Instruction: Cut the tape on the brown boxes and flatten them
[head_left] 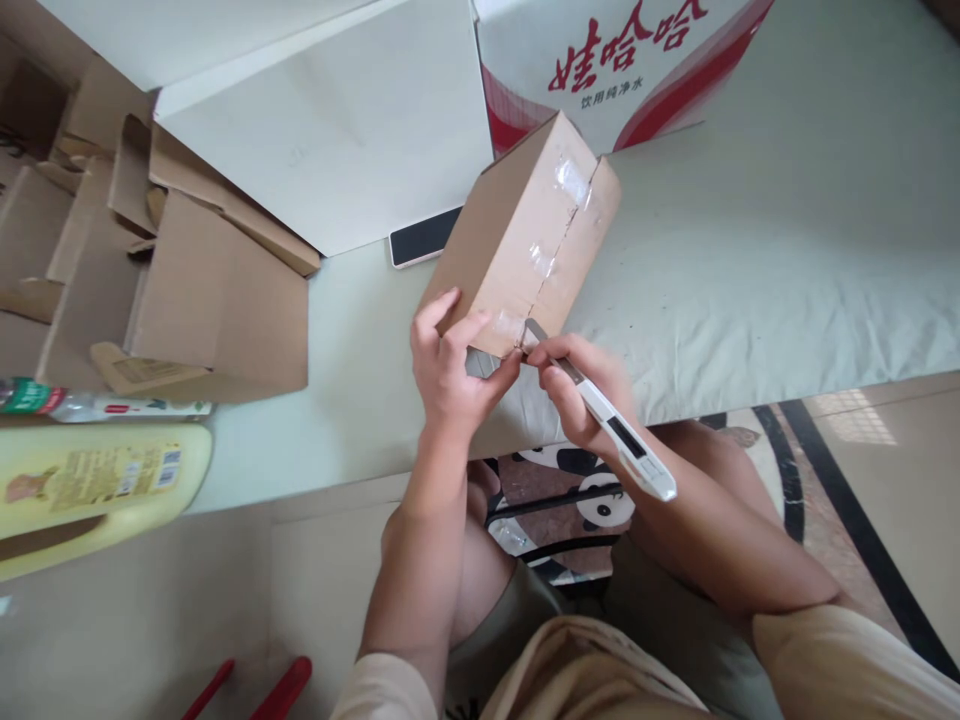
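Observation:
A brown cardboard box [517, 250] stands tilted on the pale green cloth, with strips of clear tape [574, 182] across the seam on its upper face. My left hand [450, 365] grips the near end of the box, fingers on its side and thumb by the lower corner. In my right hand [581, 385] is a white utility knife [626, 440], its handle slanting down to the right. The knife's tip meets the near end of the taped seam, close to my left thumb. Whether the blade is in the cardboard I cannot make out.
Several opened cardboard boxes [217, 290] stand at the left, above a yellow jug [105, 485] and a plastic bottle [67, 402]. Behind the held box are a dark-screened phone [424, 238], a white panel [322, 130] and a red-and-white carton [615, 70]. The cloth-covered surface [787, 280] extends right.

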